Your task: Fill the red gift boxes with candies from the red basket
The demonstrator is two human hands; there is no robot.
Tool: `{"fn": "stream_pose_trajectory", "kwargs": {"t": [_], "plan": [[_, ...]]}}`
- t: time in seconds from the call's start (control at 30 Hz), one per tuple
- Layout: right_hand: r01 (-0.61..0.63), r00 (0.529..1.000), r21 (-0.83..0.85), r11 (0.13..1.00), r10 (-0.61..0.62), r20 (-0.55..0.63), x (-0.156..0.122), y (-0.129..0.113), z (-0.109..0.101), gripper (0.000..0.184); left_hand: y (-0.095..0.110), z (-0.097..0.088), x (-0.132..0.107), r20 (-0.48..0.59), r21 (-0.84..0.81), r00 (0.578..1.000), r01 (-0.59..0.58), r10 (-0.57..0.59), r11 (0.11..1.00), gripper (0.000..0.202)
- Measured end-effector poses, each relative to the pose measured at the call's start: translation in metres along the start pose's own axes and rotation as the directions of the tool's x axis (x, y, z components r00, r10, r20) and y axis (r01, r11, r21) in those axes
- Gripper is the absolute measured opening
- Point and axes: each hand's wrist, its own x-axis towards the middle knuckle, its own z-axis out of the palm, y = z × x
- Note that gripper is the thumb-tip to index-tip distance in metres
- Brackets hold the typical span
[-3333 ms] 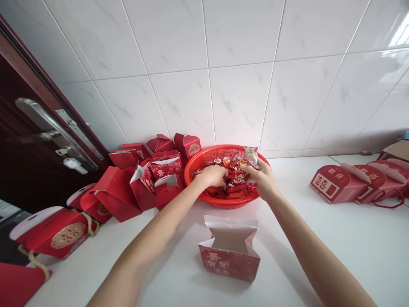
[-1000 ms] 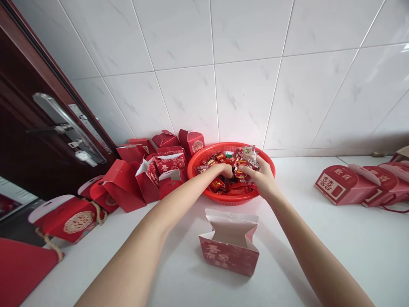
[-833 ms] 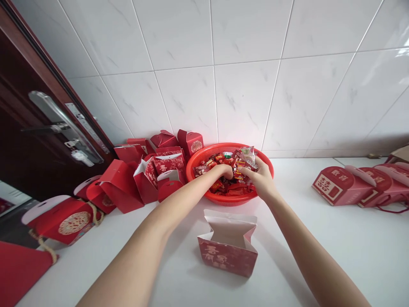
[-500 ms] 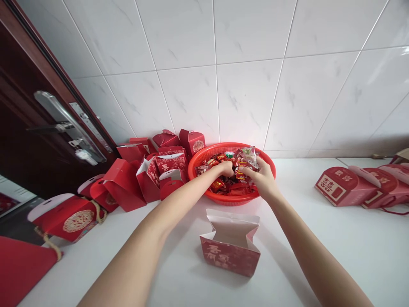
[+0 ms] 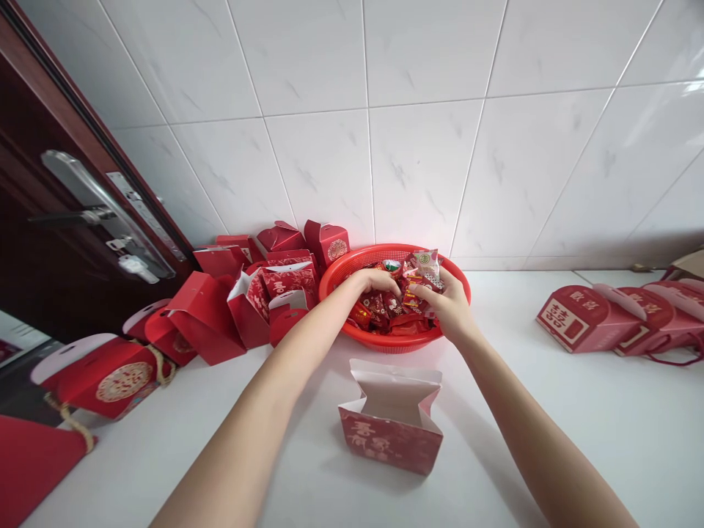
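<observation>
A red plastic basket (image 5: 396, 346) full of wrapped candies (image 5: 379, 308) stands against the tiled wall. My left hand (image 5: 380, 281) reaches over the pile with bent fingers apart, its fingertips down among the wrappers. At the basket's right side, my right hand (image 5: 449, 299) is closed around several wrapped candies (image 5: 422, 282), one in a pale clear packet and others in red and yellow wrappers. Between my forearms, an open-topped red paper gift box (image 5: 390, 440) with light lettering stands upright on the white counter; its visible inside is white.
Several red gift boxes (image 5: 206, 315) crowd the left side, some with rope handles. More closed red boxes (image 5: 591, 319) line the right. A dark door with a metal handle (image 5: 104, 209) and keys stands at far left.
My left hand has lifted slightly and shifted left over the candies, its fist loosening into spread fingers. The right hand keeps its hold. The whole view has shifted a little.
</observation>
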Motion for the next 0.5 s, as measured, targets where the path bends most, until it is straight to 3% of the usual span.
{"fn": "stream_pose_trajectory", "kwargs": {"t": [0.07, 0.2, 0.37, 0.5], "plan": [[0.0, 1.0, 0.023, 1.0, 0.001, -0.031, 0.0, 0.001, 0.0, 0.035, 0.003, -0.006, -0.006, 0.0, -0.102, 1.0, 0.009, -0.009, 0.995, 0.011], [0.051, 0.994, 0.065, 0.997, -0.045, -0.096, 0.002, 0.004, 0.001, 0.037, 0.007, -0.019, -0.021, -0.102, -0.261, 0.994, -0.061, 0.036, 0.963, 0.021], [0.029, 0.991, 0.072, 0.997, -0.02, -0.133, 0.003, 0.008, 0.0, 0.038, 0.002, -0.033, -0.04, -0.166, -0.551, 0.985, -0.128, 0.042, 0.825, 0.037], [0.026, 0.991, 0.075, 0.997, -0.016, -0.13, 0.003, 0.007, 0.0, 0.036, -0.008, -0.034, -0.051, -0.181, -0.602, 0.982, -0.146, 0.043, 0.785, 0.042]]}}
